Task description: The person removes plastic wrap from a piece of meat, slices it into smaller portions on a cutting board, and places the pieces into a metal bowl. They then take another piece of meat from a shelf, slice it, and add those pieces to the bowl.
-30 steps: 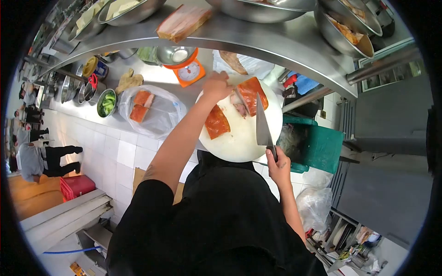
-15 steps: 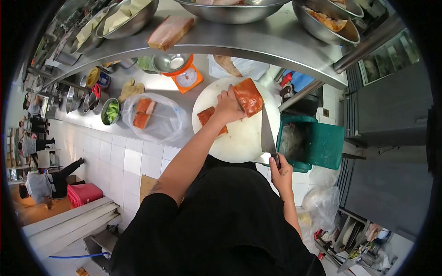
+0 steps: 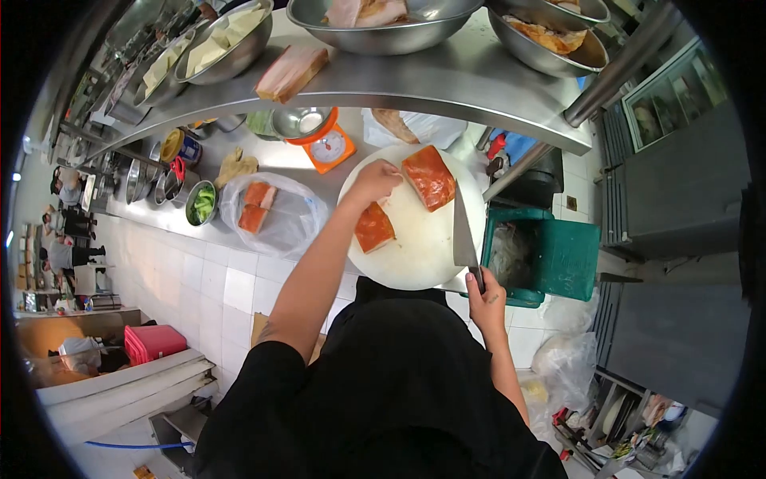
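Observation:
My right hand [image 3: 488,297] grips the dark handle of a large kitchen knife [image 3: 463,235]. Its broad blade points away from me over the right side of a round white cutting board [image 3: 415,259], with the tip beside a large piece of roast pork [image 3: 431,179] with glossy reddish-brown skin. Left of that piece, and apart from it, is my left hand [image 3: 378,180], its fingers curled in; what they hold, if anything, is hidden. Below my left wrist lies a smaller piece of pork [image 3: 373,229], partly covered by the wrist.
Left of the board, two pork pieces [image 3: 257,206] rest in a clear plastic bag [image 3: 291,227]. Behind stand an orange scale [image 3: 341,152] and a steel shelf [image 3: 447,88] with bowls and a pork slab [image 3: 292,73]. A green bin [image 3: 566,251] stands right.
My left hand has let go of the large pork piece and drawn back to the left, fingers curling. My right hand keeps the knife in nearly the same place. The view has shifted slightly.

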A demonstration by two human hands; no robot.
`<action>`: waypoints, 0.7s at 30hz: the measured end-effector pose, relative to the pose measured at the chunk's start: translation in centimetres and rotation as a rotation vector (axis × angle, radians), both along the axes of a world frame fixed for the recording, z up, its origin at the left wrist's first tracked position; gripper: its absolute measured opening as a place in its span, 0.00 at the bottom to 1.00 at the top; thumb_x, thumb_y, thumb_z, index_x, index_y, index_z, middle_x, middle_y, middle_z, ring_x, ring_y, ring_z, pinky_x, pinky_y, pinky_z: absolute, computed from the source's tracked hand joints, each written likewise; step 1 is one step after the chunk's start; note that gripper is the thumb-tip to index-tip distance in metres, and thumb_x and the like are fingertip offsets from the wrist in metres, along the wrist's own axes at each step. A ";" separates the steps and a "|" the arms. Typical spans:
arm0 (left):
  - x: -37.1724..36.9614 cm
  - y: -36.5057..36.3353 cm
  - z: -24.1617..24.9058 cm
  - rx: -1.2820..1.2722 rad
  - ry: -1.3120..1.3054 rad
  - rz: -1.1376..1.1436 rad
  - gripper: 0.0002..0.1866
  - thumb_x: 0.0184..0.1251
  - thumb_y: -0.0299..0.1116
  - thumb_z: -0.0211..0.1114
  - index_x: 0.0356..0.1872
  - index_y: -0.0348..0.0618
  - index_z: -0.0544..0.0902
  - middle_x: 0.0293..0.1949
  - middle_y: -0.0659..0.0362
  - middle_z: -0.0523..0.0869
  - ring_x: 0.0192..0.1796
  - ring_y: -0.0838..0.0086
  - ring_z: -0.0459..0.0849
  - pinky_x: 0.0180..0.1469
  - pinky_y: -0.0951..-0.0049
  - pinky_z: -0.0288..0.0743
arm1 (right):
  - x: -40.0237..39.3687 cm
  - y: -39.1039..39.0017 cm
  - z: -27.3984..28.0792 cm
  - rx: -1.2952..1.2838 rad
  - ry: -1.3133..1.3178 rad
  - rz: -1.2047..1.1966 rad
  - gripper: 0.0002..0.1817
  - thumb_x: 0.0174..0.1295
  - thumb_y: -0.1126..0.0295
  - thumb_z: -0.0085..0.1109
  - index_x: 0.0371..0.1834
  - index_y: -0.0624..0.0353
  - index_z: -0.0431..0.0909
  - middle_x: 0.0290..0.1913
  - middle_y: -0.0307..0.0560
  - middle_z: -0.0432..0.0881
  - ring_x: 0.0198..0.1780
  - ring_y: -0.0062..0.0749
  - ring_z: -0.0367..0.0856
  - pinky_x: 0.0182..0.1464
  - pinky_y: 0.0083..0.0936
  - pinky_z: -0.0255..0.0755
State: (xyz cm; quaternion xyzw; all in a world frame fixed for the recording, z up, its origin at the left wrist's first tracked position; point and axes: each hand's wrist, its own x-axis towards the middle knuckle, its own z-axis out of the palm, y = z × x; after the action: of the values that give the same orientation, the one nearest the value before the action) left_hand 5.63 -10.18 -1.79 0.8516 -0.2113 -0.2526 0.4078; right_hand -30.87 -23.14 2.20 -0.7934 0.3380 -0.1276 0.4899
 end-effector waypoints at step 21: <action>4.1 -4.2 40.8 -0.342 -0.615 -0.285 0.36 0.79 0.37 0.72 0.81 0.32 0.71 0.73 0.40 0.81 0.64 0.47 0.89 0.67 0.57 0.84 | 0.2 -1.2 0.3 -0.216 0.109 0.237 0.20 0.78 0.56 0.69 0.60 0.61 0.87 0.34 0.65 0.91 0.38 0.67 0.92 0.42 0.54 0.83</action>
State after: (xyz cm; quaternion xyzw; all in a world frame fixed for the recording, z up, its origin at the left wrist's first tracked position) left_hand 9.76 -14.39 39.02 0.7693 -0.4792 -0.0001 0.4225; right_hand -30.67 -24.35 2.54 -0.8814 0.2525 -0.0613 0.3945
